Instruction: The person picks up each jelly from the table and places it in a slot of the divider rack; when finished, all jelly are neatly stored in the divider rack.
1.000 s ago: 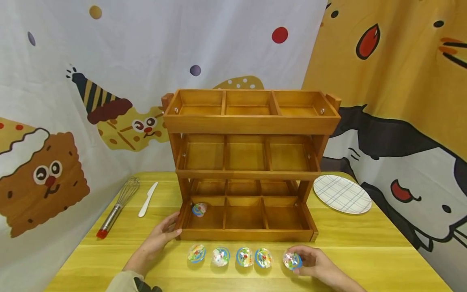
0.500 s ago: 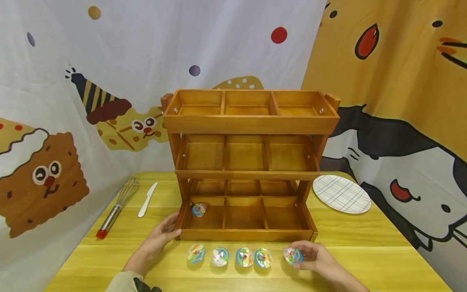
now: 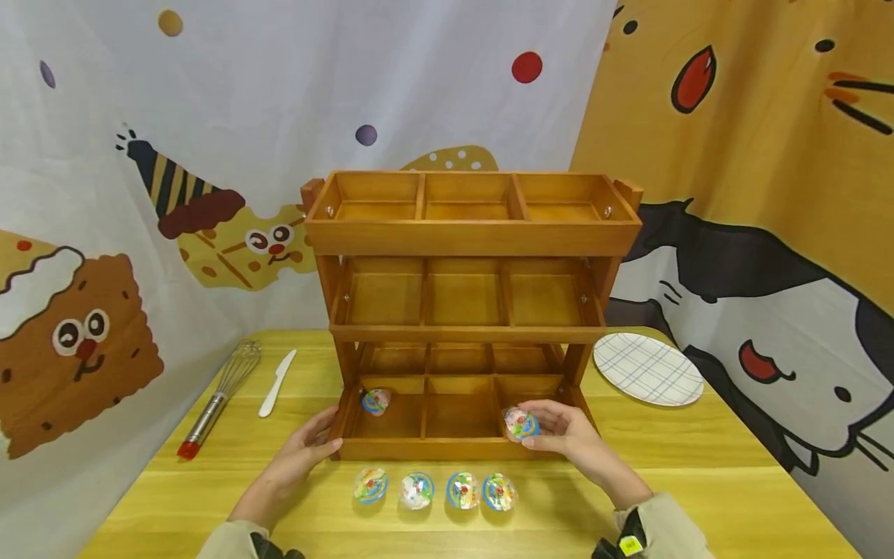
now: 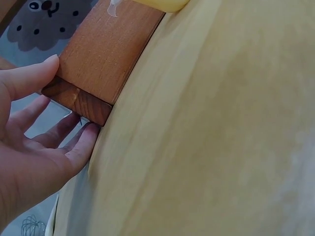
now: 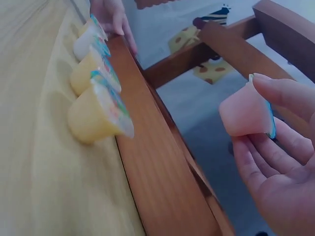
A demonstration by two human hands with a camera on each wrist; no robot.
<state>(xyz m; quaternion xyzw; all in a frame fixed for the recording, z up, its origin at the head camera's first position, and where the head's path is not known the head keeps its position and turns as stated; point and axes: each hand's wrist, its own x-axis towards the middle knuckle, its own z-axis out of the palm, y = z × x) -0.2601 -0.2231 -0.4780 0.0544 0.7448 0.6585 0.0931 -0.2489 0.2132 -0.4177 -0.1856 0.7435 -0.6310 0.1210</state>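
Note:
In the head view my right hand (image 3: 569,435) pinches a pink jelly cup (image 3: 518,425) between thumb and fingers, over the bottom tier's right compartment. The right wrist view shows the same jelly cup (image 5: 243,112) tilted, its foil lid facing the palm. My left hand (image 3: 296,458) holds the lower left corner of the brown wooden rack (image 3: 475,239), thumb on the front board and fingers around the side. Another jelly cup (image 3: 375,401) lies in the bottom tier's left compartment. Several jelly cups (image 3: 463,491), yellow and white, stand in a row before the rack.
A whisk (image 3: 218,400) and a white plastic knife (image 3: 277,383) lie left of the rack. On the right lies a white checked plate (image 3: 648,369). The rack's upper tiers and dividers rise behind my right hand. A cartoon cloth (image 3: 447,78) hangs behind the table.
My right hand has lifted the pink jelly cup from the right end of the row and carried it forward and left over the rack. The left hand stays at the rack's corner.

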